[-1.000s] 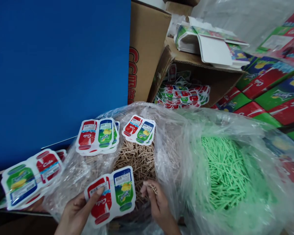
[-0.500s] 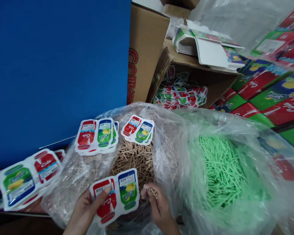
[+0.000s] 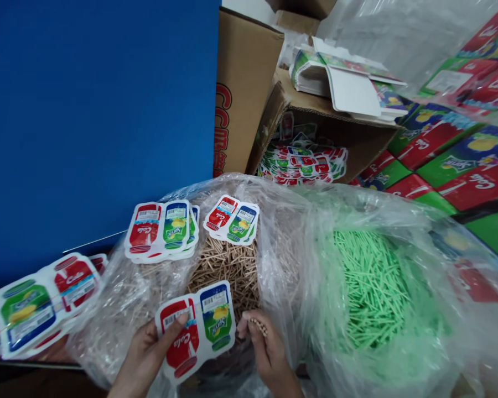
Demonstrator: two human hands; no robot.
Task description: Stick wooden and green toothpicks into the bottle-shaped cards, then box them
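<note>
My left hand is closed on a flat die-cut packet printed with a red Cola jar and a green and blue Sprite jar, its thumb across the red side. Just right of it, my right hand is closed round a small bundle of thin brown sticks, their ends showing above the fingers. Beneath both hands lies a clear plastic bag of loose brown sticks. A small stack of like packets rests on the sticks, with another stack to its left.
Green sticks fill a second bag on the right. More packets lie at far left beside a blue panel. Behind, an open carton holds many packets. Printed boxes are stacked at right.
The whole view has shifted slightly. The packet in my left hand has risen a little; both hands keep the same hold.
</note>
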